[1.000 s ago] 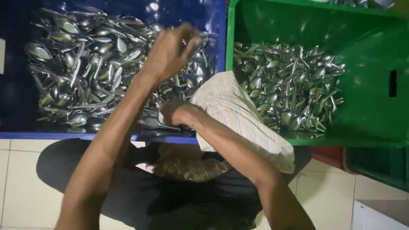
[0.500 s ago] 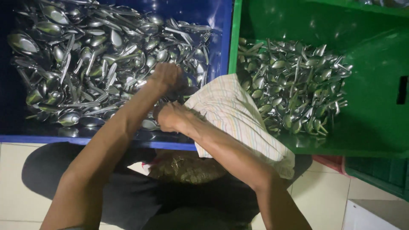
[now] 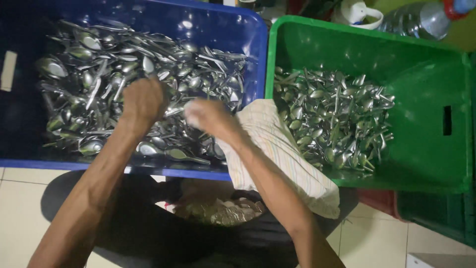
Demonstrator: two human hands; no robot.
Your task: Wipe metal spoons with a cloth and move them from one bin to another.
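A blue crate (image 3: 248,34) on the left holds a heap of steel spoons (image 3: 99,74). My left hand (image 3: 144,101) hangs knuckles-up over that heap, fingers curled down among the spoons; whether it grips one is hidden. My right hand (image 3: 210,116) sits just right of it, closed around a pale cloth. That striped cloth (image 3: 277,149) drapes from the hand over the two crates' shared edge. A green crate (image 3: 421,64) on the right holds a second pile of spoons (image 3: 337,119).
Dark trousers and a patterned garment (image 3: 218,208) lie below the crates, over a pale tiled floor (image 3: 20,208). A clear plastic bottle (image 3: 416,20) and a white container (image 3: 362,12) stand behind the green crate. Another dark green crate edge (image 3: 436,218) shows at lower right.
My left hand has come down from the back of the blue crate to the spoons near the front. The right hand with the cloth has stayed near the front rim.
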